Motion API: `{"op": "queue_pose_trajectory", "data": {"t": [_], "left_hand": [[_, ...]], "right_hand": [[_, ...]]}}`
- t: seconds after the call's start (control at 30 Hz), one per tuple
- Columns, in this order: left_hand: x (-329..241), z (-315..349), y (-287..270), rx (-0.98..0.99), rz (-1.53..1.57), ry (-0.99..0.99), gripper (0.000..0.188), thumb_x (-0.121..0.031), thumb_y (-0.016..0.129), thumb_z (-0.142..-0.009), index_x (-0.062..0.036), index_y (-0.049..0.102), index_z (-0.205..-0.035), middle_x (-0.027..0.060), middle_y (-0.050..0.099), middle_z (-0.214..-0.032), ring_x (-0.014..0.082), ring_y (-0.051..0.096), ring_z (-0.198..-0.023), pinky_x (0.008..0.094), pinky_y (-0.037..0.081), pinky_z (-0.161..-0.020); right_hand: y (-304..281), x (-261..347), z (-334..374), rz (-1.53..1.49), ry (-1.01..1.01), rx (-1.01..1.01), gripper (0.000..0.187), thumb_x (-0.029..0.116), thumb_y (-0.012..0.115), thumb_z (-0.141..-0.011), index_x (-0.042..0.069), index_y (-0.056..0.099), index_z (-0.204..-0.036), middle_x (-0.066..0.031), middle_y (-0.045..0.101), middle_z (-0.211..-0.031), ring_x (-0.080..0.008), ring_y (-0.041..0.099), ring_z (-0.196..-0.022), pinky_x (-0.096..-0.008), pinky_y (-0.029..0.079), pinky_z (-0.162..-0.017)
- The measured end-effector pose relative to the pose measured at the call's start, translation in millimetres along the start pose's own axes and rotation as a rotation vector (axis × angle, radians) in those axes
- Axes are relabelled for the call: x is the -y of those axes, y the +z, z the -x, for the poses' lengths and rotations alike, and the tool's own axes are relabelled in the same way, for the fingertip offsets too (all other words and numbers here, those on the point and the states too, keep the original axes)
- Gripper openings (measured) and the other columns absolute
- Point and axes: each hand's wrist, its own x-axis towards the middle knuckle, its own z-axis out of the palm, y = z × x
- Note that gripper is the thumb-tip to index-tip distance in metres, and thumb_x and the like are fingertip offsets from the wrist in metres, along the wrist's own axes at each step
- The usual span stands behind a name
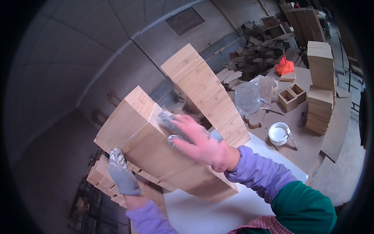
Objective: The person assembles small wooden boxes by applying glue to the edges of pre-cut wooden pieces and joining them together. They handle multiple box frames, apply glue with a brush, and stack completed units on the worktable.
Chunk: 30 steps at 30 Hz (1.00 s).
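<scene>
A tall stack of pale wooden boxes (150, 146) stands right in front of me, with white glue-like lines along its seams. My right hand (198, 142), in a pink glove with grey-coated fingers, lies on its right side near the top, fingers stretched and apart. Against the lower left of the same stack rests my left hand (122, 173), in a smeared grey glove, its fingers straight and upright. A second wooden stack (210, 93) leans into view just beyond. Both stand by a white tabletop (191, 214).
On the brown worktable at right are a white tub (279, 133) with a brush or spatula across it, a small two-compartment wooden box (288, 100), an orange cloth (284, 66) and stacked boards (320, 109). More wooden boxes (102, 175) sit at left. Scrap wood (269, 50) heaps behind.
</scene>
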Motion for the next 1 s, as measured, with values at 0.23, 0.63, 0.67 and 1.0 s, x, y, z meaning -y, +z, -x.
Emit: {"op": "queue_pose_trajectory", "data": {"t": [0.23,0.63,0.67,1.0], "left_hand": [[19.8,95.4,-5.8,-0.132,0.001,0.111,0.053,-0.029,0.044,-0.104,0.0059,0.039,-0.144,0.0181,0.052,-0.139,0.0257,0.052,-0.127,0.0364,0.041,-0.107],[122.5,409.9,86.7,0.370,0.675,-1.332,0.034,-0.011,0.054,-0.099,0.0007,0.043,-0.130,0.0158,0.055,-0.121,0.0230,0.061,-0.111,0.0357,0.053,-0.093],[123.6,416.2,98.9,0.370,0.681,-1.337,0.037,-0.010,0.054,-0.100,0.0009,0.041,-0.133,0.0169,0.054,-0.125,0.0241,0.060,-0.115,0.0364,0.052,-0.095],[133.3,454.3,158.0,0.285,0.045,-0.798,0.071,-0.014,0.079,-0.083,0.0108,0.036,-0.134,0.0199,0.055,-0.126,0.0284,0.061,-0.103,0.0345,0.048,-0.091]], "right_hand": [[-28.6,-106.5,108.3,-0.030,0.940,0.143,0.053,0.033,0.055,-0.095,0.009,0.048,-0.141,-0.0206,0.053,-0.136,-0.0350,0.052,-0.124,-0.0396,0.043,-0.104],[14.4,-207.7,300.4,-0.107,0.997,0.918,0.064,0.012,0.066,-0.073,0.010,0.050,-0.136,-0.0181,0.067,-0.116,-0.0317,0.063,-0.106,-0.0382,0.048,-0.090],[17.3,-213.2,301.0,-0.092,1.085,0.975,0.064,0.013,0.066,-0.074,0.010,0.049,-0.135,-0.0174,0.066,-0.116,-0.0296,0.062,-0.106,-0.0381,0.047,-0.092],[21.9,-224.2,321.2,-0.230,1.099,0.787,0.086,0.023,0.084,-0.076,0.007,0.040,-0.148,-0.0126,0.060,-0.133,-0.0223,0.056,-0.118,-0.0357,0.044,-0.102]]}}
